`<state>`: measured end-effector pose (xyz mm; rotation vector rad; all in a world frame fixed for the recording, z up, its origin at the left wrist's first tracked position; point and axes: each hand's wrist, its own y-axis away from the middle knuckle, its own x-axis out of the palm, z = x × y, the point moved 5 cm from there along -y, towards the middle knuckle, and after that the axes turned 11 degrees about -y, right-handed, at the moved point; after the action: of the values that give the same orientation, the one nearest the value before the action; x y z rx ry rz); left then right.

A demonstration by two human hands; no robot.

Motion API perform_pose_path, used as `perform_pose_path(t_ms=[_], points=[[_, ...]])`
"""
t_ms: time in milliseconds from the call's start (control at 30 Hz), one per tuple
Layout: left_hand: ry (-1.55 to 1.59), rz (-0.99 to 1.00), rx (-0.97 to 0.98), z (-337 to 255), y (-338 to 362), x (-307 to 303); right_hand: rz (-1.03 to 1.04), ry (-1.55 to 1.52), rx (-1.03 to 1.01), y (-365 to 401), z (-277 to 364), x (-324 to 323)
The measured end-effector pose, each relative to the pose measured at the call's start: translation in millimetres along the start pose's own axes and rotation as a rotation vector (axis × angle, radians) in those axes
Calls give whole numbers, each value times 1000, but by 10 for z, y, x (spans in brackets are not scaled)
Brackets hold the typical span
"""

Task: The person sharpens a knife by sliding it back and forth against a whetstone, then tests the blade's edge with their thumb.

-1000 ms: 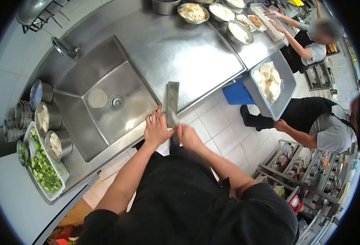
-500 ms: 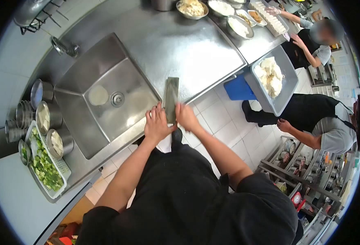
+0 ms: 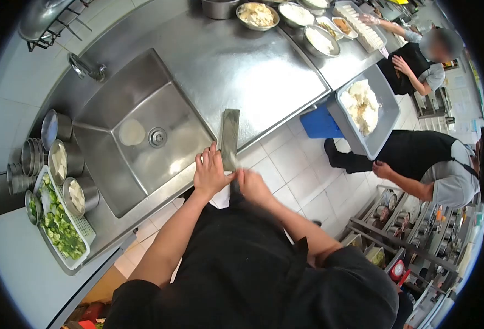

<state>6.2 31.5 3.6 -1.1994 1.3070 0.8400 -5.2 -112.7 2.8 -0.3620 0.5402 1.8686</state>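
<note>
A long grey-green whetstone (image 3: 230, 134) lies on the steel counter's front edge beside the sink, its near end by my hands. My left hand (image 3: 211, 172) steadies that near end, index finger along its left side and thumb reaching across below it. Just right of the stone, my right hand (image 3: 254, 186) is closed in a grip and smeared by motion. A thin blurred blade showed from this hand a moment ago, apparently a knife; now it is mostly hidden or blurred.
The steel sink (image 3: 127, 181) is at left, with steel pots (image 3: 85, 192) and a white basket of cut green vegetables (image 3: 66, 230) beyond it. Bowls of food (image 3: 258, 15) stand at the back. A grey tub (image 3: 382, 118) sits at right, near two other people.
My right hand has pulled back toward my body along the whetstone, and the blurred blade no longer shows over the stone. My left hand stays at the near end.
</note>
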Motion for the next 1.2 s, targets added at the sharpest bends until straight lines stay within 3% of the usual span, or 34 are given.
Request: perform_pose_path(t_ms=[67,167,200,300,433,500,567,600,667,733,833,867,967,1067,1133,1200], points=[[19,-65,5,-3,-37,-17,12,-26,212,-540,93,-160],[9,-92,-4,-25,-13,-20,25,-17,174,-646,119,-145],[-4,-87,-12,-10,-51,-24,-39,55,-13,-384,-43,26],[-13,-85,-12,-17,-45,-32,-25,-46,10,112,29,36],[-6,-95,-8,-4,-39,45,-61,4,30,-648,-5,-162],[-3,-73,-9,-12,-10,23,10,-113,206,-711,174,-219],[3,-66,-10,18,-77,3,-6,63,-26,-172,-64,97],[-10,-70,-6,7,-77,-2,-80,-76,-1,96,58,71],[-19,-58,3,-12,-27,-5,-10,-25,57,50,66,16],[1,-75,13,-10,-44,-21,5,-89,248,-467,110,-154],[-4,-69,8,-30,-12,-3,-4,-77,288,-727,146,-224],[-4,-39,-2,-9,-50,-5,-127,66,-16,-575,-151,-2],[-5,-49,2,0,-65,2,-84,-38,-66,9,36,-16],[-16,-62,18,-6,5,42,-18,-12,21,-232,14,-71],[-36,-110,27,-12,-53,8,-16,-92,252,-703,92,-214],[-27,-69,-2,-16,-48,-22,-141,-164,221,-838,161,-341]])
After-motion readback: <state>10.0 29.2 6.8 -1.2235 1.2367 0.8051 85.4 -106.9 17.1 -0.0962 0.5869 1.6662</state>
